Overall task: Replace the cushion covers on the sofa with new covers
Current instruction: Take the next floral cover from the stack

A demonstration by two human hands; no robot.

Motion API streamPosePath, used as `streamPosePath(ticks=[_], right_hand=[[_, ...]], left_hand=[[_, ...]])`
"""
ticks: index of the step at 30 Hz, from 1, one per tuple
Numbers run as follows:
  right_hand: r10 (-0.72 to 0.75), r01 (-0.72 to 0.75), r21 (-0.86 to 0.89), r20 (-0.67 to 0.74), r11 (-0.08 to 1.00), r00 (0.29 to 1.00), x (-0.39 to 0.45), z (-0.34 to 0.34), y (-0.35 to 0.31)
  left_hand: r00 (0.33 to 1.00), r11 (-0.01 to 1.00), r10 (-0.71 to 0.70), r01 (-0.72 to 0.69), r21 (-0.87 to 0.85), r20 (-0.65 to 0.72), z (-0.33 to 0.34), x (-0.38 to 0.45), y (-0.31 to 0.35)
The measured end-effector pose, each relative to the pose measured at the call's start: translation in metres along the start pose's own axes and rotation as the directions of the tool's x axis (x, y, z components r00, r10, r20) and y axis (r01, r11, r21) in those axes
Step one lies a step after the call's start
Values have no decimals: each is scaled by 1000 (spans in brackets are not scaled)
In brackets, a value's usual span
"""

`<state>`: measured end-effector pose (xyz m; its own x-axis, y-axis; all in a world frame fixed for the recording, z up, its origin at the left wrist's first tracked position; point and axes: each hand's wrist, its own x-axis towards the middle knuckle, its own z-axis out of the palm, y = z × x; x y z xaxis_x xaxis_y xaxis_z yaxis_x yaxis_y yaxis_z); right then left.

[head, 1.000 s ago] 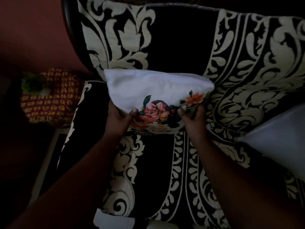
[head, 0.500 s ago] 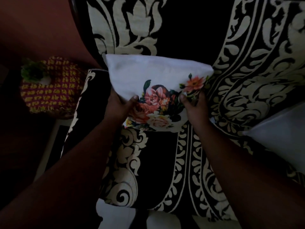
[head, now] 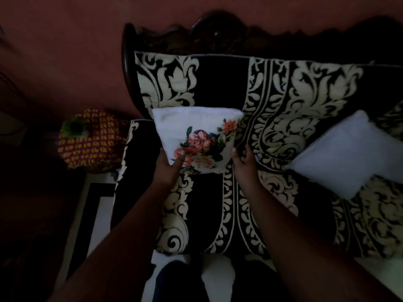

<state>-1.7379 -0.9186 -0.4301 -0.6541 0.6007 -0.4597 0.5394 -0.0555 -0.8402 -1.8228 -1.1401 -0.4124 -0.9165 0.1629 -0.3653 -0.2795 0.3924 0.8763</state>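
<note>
A white cushion with a printed bunch of pink and orange flowers [head: 196,127] stands in the left corner of the sofa, leaning on the backrest. My left hand [head: 169,163] grips its lower left corner, thumb across the front. My right hand [head: 243,158] holds the lower right edge with the thumb on the cover and the fingers curled beside it. A plain white cushion [head: 349,153] lies tilted on the seat to the right, apart from both hands. The sofa [head: 283,101] has a black and cream scroll pattern.
A dark carved wooden frame [head: 218,33] tops the sofa back against a reddish wall. Left of the sofa stands a stool with a red and yellow knitted cover [head: 96,142] and a small green plant [head: 74,127]. Pale floor [head: 100,216] shows below.
The view has drawn back and now shows more of the sofa. The floral cushion sits more upright against the backrest, with both hands still at its lower corners.
</note>
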Motion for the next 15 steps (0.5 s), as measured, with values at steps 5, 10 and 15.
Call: streamPosePath(ticks=[5,10,15], right_hand=[[0,6,70,-85,998,996,-93,-48,-29],[-17,51,175,-192,983,981,-157,-108,-48],[-63,128,194,-314,973,947,-203,-184,-46]], left_hand=[[989,1000,-14,15,-8,149,-10,-86,76],[964,987,131,-150,65,233,5,-155,147],[887,965,212,-256,55,409,54,-207,200]])
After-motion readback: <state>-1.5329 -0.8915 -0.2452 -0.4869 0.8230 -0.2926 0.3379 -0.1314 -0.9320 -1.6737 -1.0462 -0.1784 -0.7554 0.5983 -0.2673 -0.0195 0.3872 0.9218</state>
